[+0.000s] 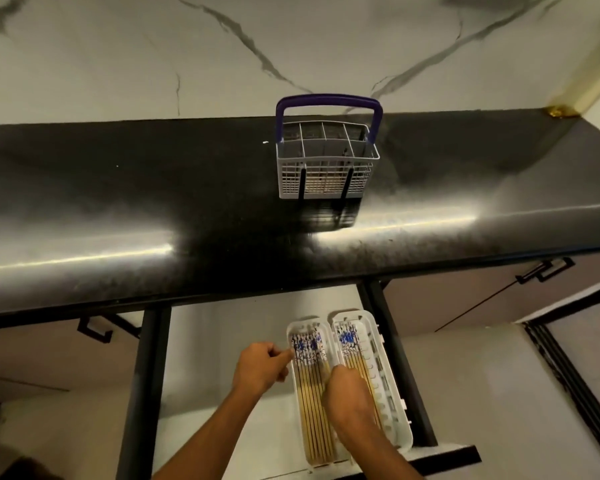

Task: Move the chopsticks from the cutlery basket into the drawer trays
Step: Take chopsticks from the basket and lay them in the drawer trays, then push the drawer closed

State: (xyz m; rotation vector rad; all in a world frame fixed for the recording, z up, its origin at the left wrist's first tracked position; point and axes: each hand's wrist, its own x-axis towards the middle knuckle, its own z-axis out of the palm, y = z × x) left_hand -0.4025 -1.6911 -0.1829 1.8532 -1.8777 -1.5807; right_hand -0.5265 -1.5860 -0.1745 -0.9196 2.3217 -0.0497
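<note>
A white cutlery basket [326, 168] with a purple handle stands on the black countertop; I see no chopsticks sticking out of it. Below, the open drawer [222, 341] holds two long white trays side by side. The left tray [293, 341] and the right tray [378, 362] each hold several wooden chopsticks [312, 403] with blue-patterned tops. My left hand [260, 368] rests at the left tray's edge, fingers touching the patterned ends. Over the strip between the trays, my right hand [347, 393] presses fingertips down on the chopsticks.
The glossy black countertop [153, 209] overhangs the drawer's back. Closed cabinet fronts with black handles [544, 270] flank the drawer on both sides. A marble-patterned wall [222, 46] rises behind the counter.
</note>
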